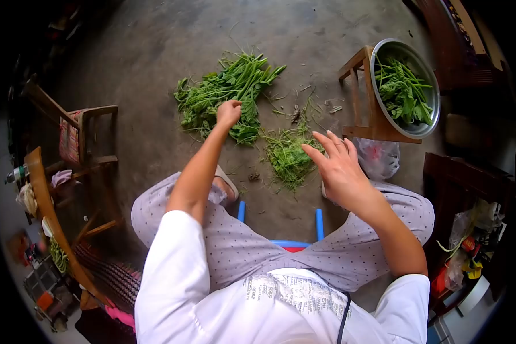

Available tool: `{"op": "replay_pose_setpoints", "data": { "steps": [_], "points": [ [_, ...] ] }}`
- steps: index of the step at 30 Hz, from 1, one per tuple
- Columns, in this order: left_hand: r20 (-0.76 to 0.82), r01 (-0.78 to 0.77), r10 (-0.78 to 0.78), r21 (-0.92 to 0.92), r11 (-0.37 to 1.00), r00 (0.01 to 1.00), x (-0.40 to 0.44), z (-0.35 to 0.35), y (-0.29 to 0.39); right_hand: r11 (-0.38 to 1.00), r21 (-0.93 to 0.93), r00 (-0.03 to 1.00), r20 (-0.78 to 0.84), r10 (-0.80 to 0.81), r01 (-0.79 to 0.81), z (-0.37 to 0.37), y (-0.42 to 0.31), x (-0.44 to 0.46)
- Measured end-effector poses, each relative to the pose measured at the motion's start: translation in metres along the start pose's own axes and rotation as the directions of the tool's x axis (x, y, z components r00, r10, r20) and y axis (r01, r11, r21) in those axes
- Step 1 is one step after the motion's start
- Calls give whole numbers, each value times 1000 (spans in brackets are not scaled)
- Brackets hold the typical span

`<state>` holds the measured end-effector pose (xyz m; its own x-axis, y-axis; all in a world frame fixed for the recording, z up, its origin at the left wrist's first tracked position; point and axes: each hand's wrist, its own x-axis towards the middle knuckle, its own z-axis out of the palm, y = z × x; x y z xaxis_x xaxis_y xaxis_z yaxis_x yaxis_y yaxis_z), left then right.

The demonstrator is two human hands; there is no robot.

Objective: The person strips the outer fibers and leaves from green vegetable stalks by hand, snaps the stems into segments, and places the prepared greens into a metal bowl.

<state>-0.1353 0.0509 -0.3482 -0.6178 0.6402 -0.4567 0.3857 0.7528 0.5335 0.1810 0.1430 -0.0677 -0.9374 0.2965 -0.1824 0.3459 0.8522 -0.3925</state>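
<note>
- Center of the frame, slightly left: the left hand curls its fingers over the pile of leafy greens; whether they pinch a stem, I cannot tell.
- Right of center: the right hand, fingers spread, is just beside a heap of thin green scraps.
- Upper right: a metal basin on a wooden stool holds more greens.

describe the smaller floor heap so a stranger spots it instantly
On the grey concrete floor, find the big leafy green pile. The loose, wispy green heap lies lower right of it in view; unlike that leafy pile, it's a stringy tangle.
</note>
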Motion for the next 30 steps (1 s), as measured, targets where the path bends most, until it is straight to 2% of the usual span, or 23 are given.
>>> {"op": "replay_pose_setpoints", "data": {
  "steps": [1,3,4,5,8,9,11,12,13,15,16,17,19,20,21,23,24,26,27,29,30],
  "points": [
    [23,20,-22,59,998,999,4,11,6,1000,5,1000,2,11,-11,1,1,2],
    [-247,-70,103,139,988,963,21,31,11,997,-75,999,35,18,-15,-1,2,8],
    [-214,-57,90,158,986,973,34,36,10,998,-67,1000,22,2,-1,-1,2,10],
    [-303,-49,110,201,978,947,42,44,10,998,-69,999,31,15,-13,0,1,10],
    [-262,72,36,392,917,964,51,41,19,1000,2,999,48,-9,9,1,2,13],
    [-180,34,48,425,904,982,57,36,16,1000,-5,999,48,0,0,0,3,15],
    [-159,-77,166,457,886,973,56,18,16,1000,-2,997,71,-10,10,-2,6,17],
    [-161,-133,213,406,904,964,52,5,19,999,-33,999,13,-32,32,-3,6,20],
    [-27,-82,97,336,938,995,44,-17,31,999,-26,999,11,-37,37,-5,6,22],
    [251,-245,189,219,944,949,47,-56,30,998,47,998,-53,-35,37,-10,5,28],
    [387,-216,174,68,974,906,29,-86,50,996,76,989,-145,-27,39,-13,4,31],
    [447,-248,236,-33,968,863,14,-108,65,996,78,986,-163,-31,44,-16,1,35],
    [506,-257,353,-251,933,787,-32,-147,101,921,386,965,-218,147,-54,-26,-2,43],
    [487,-248,396,-341,907,779,-60,-165,122,908,417,932,-340,128,27,-22,2,49],
    [465,-237,440,-431,870,769,-89,-179,142,911,412,926,-356,124,36,-27,2,54],
    [390,-281,508,-507,815,768,-137,-196,169,646,759,892,-229,391,-88,-40,-5,65],
    [342,-368,530,-437,821,776,-161,-204,182,652,754,888,-247,387,-74,-47,-5,70],
    [238,-519,590,-300,800,771,-204,-214,204,300,951,880,-200,432,68,-59,-8,73],
    [214,-561,620,-279,779,755,-218,-215,209,309,947,878,-218,427,85,-67,-12,67],
    [46,-759,766,-113,641,641,-234,-208,205,129,954,909,-297,292,270,-85,-23,56],
    [35,-765,771,-101,636,636,-243,-208,210,133,946,907,-321,272,295,-88,-27,51]
  ]
}}
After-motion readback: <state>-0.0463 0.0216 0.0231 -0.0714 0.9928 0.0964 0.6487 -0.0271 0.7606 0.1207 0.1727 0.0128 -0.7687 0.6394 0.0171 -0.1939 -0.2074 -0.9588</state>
